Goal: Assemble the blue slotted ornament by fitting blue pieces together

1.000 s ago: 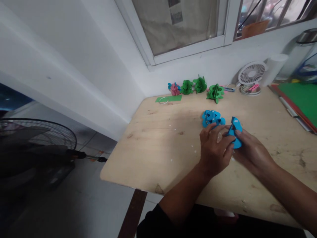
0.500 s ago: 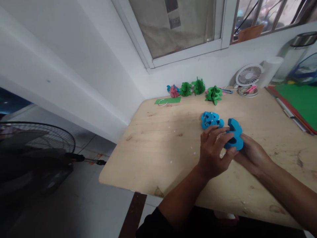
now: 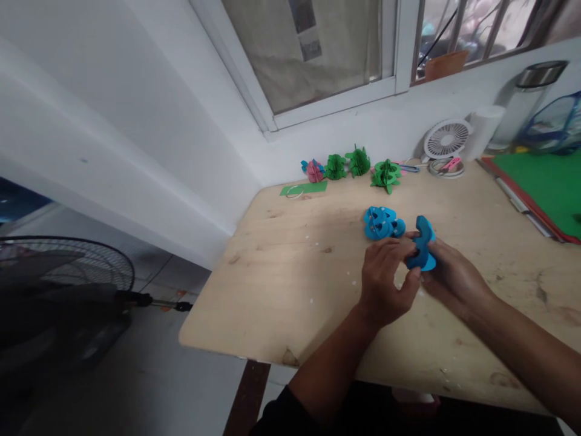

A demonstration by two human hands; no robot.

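Observation:
A blue curved paper piece [image 3: 424, 239], with a scalloped outline and a hollow side, is held above the wooden table between my two hands. My right hand [image 3: 456, 278] grips it from the right and from behind; part of those fingers is hidden by the piece. From the left, my left hand [image 3: 384, 281] has its thumb at the lower edge and its fingertips at the piece's near-left side. Just beyond my left fingers, a cluster of similar blue paper pieces [image 3: 380, 224] rests on the table.
Along the wall stand a pink-and-blue paper figure [image 3: 315, 171] and several green paper figures [image 3: 359, 161]. A green strip [image 3: 318, 187] lies near them. Farther right are a small white fan [image 3: 447, 140], a tape roll [image 3: 446, 169], a glass bottle [image 3: 521, 109] and green sheets [image 3: 540, 181].
The blue piece has turned in my hands, so it shows narrower and its hollow side faces more to the left. The whole view has shifted slightly.

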